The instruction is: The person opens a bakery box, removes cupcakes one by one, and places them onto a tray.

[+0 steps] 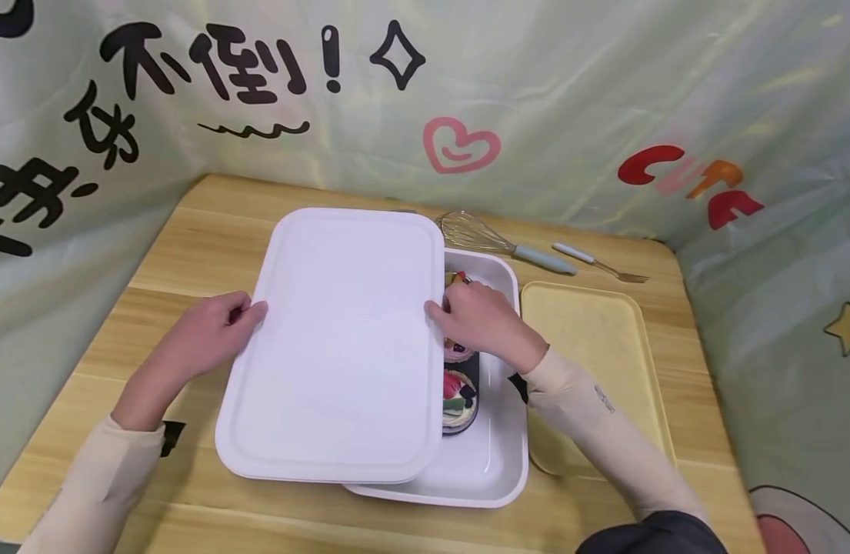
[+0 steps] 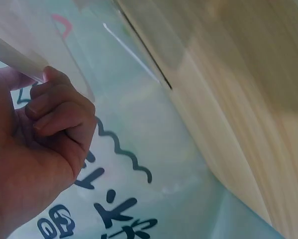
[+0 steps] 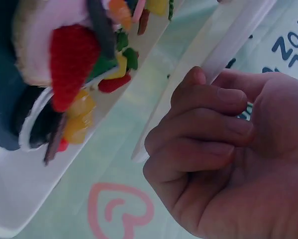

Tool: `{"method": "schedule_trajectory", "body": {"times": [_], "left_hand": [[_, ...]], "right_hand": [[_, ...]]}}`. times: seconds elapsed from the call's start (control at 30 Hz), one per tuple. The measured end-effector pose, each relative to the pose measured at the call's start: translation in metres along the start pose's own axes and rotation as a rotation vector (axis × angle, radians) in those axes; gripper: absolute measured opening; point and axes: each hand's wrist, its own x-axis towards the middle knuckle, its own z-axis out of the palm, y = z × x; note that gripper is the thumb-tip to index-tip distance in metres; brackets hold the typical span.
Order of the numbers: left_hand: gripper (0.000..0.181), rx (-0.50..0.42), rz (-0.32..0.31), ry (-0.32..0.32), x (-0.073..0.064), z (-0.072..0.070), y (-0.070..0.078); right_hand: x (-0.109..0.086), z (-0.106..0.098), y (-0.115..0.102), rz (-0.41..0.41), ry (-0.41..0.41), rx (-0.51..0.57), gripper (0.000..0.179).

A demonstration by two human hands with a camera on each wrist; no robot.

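Both hands hold a white rectangular lid (image 1: 335, 346) by its two long sides, above and to the left of a white plastic box (image 1: 504, 462). My left hand (image 1: 213, 335) pinches the lid's left edge between thumb and curled fingers. On the opposite edge my right hand (image 1: 483, 319) pinches the lid the same way, as the right wrist view also shows. Inside the box a fruit-topped tart (image 1: 459, 404) shows beside the lid, on a dark base. Strawberry-like and other colourful toppings (image 3: 74, 59) appear close up in the right wrist view. The lid hides the box's left part.
Right of the box lies a yellow tray (image 1: 584, 331), partly under the right forearm. A whisk (image 1: 508, 242) with a grey-blue handle and a fork (image 1: 601, 264) lie behind, near the table's (image 1: 182, 254) back edge. A printed cloth (image 1: 549, 92) hangs around the table.
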Motion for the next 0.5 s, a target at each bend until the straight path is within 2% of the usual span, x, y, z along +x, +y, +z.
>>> {"method": "schedule_trajectory", "body": {"times": [0.13,0.33,0.5], "left_hand": [[0.047,0.025,-0.015,0.018,-0.005,-0.008,-0.011],[0.047,0.099,-0.019,0.053,-0.001,-0.019,-0.031],[0.047,0.172,-0.068,0.047,-0.004,-0.031,-0.052]], "right_hand": [[0.011,0.001,-0.014,-0.035,-0.043,-0.013,0.056],[0.031,0.007,-0.038,-0.059,-0.074,-0.059,0.054],[0.050,0.014,-0.058,-0.090,-0.140,0.025,0.050]]}}
